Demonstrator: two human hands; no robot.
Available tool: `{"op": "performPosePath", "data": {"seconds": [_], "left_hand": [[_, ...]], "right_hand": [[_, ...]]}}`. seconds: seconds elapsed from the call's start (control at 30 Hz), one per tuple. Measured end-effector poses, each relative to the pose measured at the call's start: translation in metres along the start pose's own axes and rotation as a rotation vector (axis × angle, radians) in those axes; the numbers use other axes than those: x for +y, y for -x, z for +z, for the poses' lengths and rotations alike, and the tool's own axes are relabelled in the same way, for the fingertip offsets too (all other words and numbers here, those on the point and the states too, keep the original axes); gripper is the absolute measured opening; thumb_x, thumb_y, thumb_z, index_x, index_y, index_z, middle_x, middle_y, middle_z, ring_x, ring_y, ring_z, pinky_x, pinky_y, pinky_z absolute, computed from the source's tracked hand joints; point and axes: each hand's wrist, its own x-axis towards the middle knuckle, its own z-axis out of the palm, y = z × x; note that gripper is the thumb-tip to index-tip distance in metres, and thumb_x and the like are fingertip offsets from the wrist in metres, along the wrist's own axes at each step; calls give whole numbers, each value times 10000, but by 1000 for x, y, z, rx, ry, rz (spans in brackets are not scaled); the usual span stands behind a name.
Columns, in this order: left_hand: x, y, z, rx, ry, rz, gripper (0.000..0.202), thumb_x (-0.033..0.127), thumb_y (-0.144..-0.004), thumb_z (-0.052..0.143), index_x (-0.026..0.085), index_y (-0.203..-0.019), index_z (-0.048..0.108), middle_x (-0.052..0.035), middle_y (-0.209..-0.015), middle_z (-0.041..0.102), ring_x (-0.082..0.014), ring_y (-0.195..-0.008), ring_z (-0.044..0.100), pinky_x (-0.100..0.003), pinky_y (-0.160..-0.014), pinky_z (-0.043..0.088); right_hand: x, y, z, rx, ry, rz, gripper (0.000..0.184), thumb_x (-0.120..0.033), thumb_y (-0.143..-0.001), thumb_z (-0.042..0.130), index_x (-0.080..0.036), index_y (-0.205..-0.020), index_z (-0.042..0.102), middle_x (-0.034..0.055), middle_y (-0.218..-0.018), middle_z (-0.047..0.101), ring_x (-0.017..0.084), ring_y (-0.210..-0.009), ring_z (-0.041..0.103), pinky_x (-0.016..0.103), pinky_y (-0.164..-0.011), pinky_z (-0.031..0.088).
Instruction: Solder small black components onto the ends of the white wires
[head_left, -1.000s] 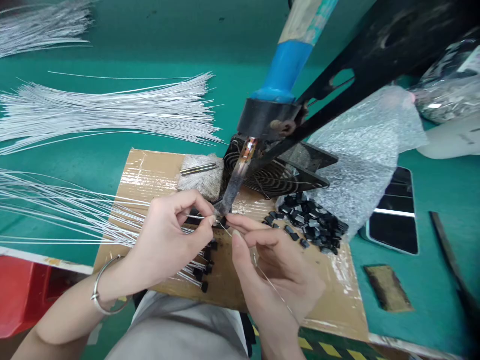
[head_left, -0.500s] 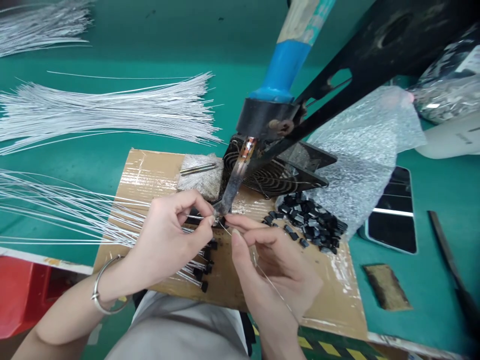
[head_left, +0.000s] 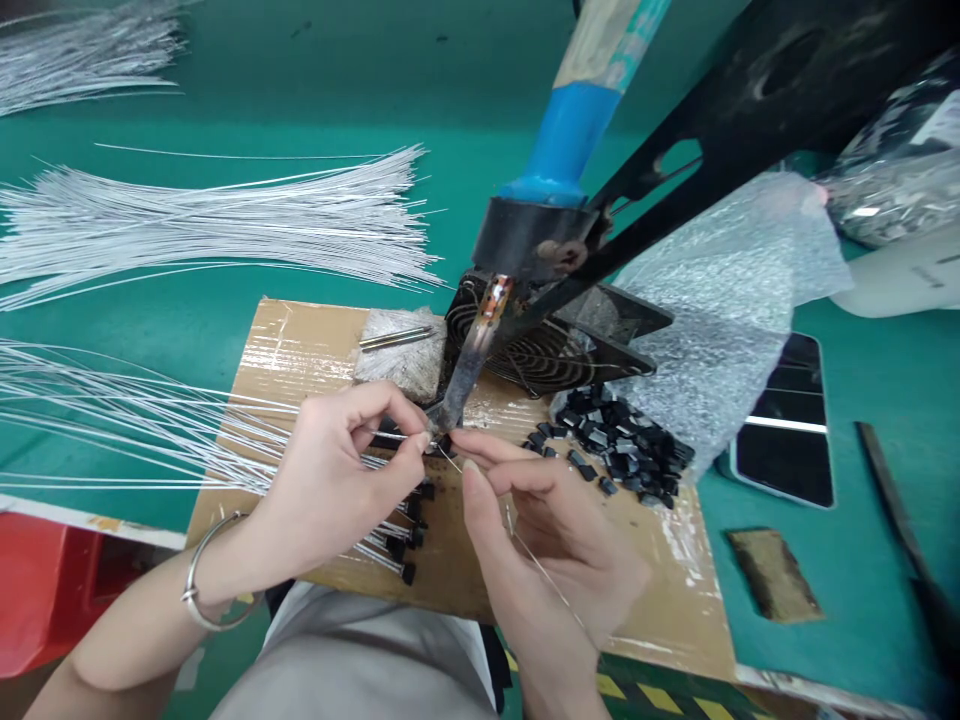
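Observation:
Under the tip of a mounted soldering iron [head_left: 466, 372], both my hands meet. Thumb and forefinger of my left hand [head_left: 341, 480] pinch a white wire [head_left: 391, 434] close to the tip. My right hand [head_left: 551, 540] is closed on a thin strand of solder wire [head_left: 551, 580], which trails back across the palm; its front end reaches toward the tip. The joint between them is too small and covered to make out. Below my left hand lie several white wires with black connectors [head_left: 409, 540] at their ends.
A cardboard sheet [head_left: 675, 590] covers the work spot. Behind the iron sits a black fan [head_left: 525, 350]. Loose black connectors [head_left: 622, 440] are piled at right, near bubble wrap [head_left: 720, 280] and a phone [head_left: 784, 430]. White wire bundles [head_left: 225, 220] lie at left; a dark metal arm [head_left: 675, 170] hangs overhead.
Almost nothing differs. Both hands keep their pinch at the iron tip, and the solder strand in my right hand has shifted only slightly.

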Motion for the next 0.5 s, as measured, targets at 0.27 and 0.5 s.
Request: {"op": "performPosePath", "data": {"seconds": [0.27,0.5], "left_hand": [[0,0,1,-1,-1,-1,66,171,-819,639,189,-759,663,-25,-790,735,-179,-729,669,-300,-593,423],[-1,-1,1,-16,10,-13,66,161,-813,640,188,-755,657,-14,-776,719,-173,-727,653,-297,-600,426]], "right_hand": [[2,-1,-1,-18,27,0,186,-134,-911,706,-233,-768,641,9,-1054,841,147,-939,802,246,-844,609],[6,0,-1,-8,12,6,183,-118,-898,723,-229,-771,651,18,-1045,840,159,-949,802,266,-863,613]]}}
